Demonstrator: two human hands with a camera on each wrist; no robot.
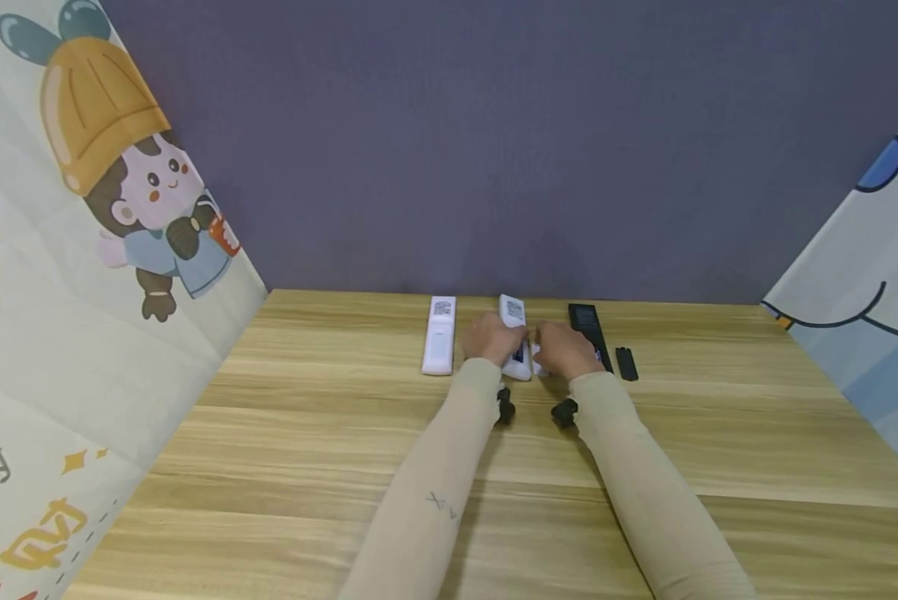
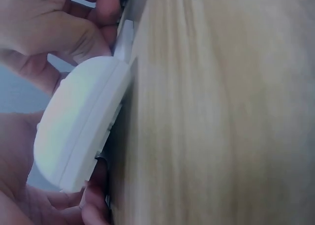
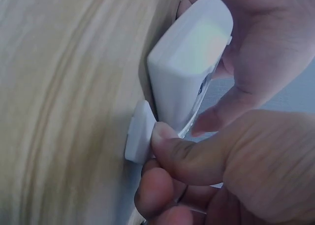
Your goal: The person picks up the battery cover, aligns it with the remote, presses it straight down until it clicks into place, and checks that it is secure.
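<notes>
The left hand (image 1: pixel 492 338) grips the middle white remote (image 1: pixel 518 367), which lies back side up with its battery bay partly in view; in the left wrist view this remote (image 2: pixel 74 121) is tilted, one long edge raised off the table. Thumb and fingers of the right hand (image 1: pixel 566 350) pinch a small white cover (image 1: pixel 539 360) just right of that remote. The right wrist view shows the cover (image 3: pixel 141 134) on edge at the table surface, close beside the remote (image 3: pixel 189 57), with the right thumb (image 3: pixel 167 141) against it.
Another white remote (image 1: pixel 439 337) with its cover on lies to the left. A black remote (image 1: pixel 586 319) lies partly behind the right hand, and its small black cover (image 1: pixel 626 364) rests farther right. A dark panel (image 1: pixel 494 150) stands along the table's (image 1: pixel 329 467) back edge.
</notes>
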